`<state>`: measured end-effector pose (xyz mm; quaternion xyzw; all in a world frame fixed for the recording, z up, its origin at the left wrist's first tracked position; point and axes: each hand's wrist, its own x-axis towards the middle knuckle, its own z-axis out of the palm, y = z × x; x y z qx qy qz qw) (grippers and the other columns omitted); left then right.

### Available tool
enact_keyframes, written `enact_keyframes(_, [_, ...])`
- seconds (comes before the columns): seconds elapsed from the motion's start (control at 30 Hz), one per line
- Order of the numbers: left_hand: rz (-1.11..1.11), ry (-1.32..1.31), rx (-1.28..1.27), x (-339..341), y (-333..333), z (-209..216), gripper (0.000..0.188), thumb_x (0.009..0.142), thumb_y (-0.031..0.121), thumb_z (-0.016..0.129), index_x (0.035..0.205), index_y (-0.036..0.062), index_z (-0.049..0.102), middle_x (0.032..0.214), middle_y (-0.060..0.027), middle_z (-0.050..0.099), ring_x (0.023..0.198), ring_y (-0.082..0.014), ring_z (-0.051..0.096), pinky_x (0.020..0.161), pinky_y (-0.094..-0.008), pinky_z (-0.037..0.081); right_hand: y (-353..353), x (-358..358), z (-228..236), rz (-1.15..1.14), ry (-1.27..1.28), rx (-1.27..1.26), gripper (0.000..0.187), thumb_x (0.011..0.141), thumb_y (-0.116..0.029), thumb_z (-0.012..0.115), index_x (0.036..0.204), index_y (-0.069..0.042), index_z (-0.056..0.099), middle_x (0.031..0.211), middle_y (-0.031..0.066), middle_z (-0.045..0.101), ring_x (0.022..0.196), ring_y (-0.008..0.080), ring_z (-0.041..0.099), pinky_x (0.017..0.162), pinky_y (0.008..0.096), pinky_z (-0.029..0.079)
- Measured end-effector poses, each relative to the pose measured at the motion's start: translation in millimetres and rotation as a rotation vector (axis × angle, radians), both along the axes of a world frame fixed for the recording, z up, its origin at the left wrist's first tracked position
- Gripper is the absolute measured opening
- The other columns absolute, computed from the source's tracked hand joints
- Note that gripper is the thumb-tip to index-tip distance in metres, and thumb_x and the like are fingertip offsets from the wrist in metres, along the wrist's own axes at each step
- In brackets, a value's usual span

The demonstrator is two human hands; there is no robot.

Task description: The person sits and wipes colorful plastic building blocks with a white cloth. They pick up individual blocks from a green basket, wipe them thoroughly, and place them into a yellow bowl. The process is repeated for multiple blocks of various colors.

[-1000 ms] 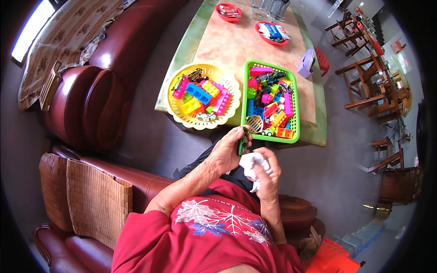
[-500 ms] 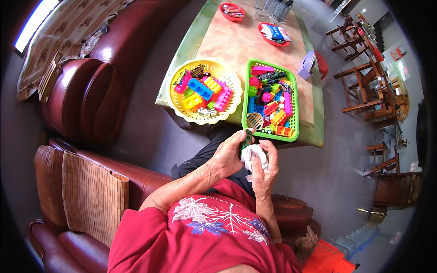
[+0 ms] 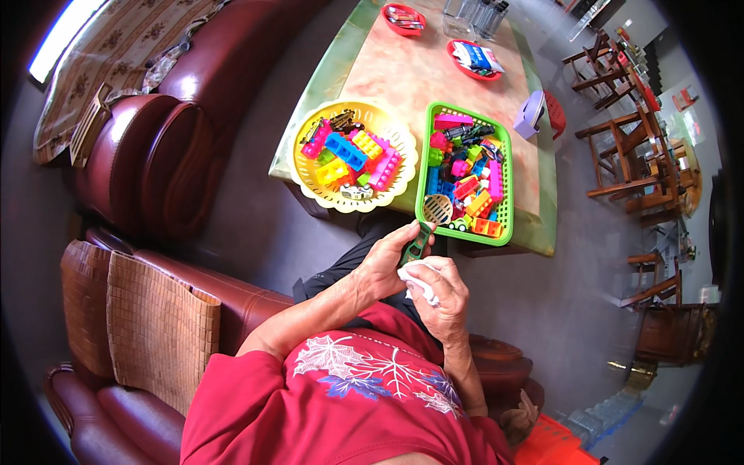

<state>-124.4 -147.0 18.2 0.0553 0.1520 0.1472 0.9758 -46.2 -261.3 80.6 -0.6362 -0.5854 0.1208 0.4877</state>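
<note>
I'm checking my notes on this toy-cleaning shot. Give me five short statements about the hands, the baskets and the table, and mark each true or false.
1. The left hand holds a green toy piece. True.
2. The right hand holds a white cloth. True.
3. The yellow basket is rectangular. False: it is round with a scalloped rim; the green basket is the rectangular one.
4. Both baskets sit on the floor. False: they stand on the table, near its closest edge.
5. The green basket is empty. False: it is full of coloured building blocks and small toys.
</note>
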Motion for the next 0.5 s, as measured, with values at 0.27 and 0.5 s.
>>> enact_keyframes(0.27, [0.1,0.057,-0.015,7,-3,13,0.017,0.09,0.022,0.062,0.103,0.0108,0.061,0.096,-0.001,0.063,0.092,-0.0148,0.059,0.084,-0.0336,0.047,29,23,-9,-0.185,-0.008,-0.002,0.037,0.069,0.005,0.072,0.104,-0.007,0.066,0.096,0.0105,0.052,0.083,0.0252,0.06,0.067,0.0344,0.052])
enact_keyframes(0.5, [0.143,0.126,0.093,2,16,-9,0.022,0.088,0.017,0.066,0.107,0.0078,0.061,0.09,-0.0009,0.061,0.083,-0.0122,0.057,0.076,-0.0292,0.05,22,5,4,0.064,-0.114,-0.092,0.034,0.069,0.005,0.073,0.1,-0.007,0.066,0.098,0.0107,0.055,0.086,0.0263,0.062,0.07,0.0351,0.052])
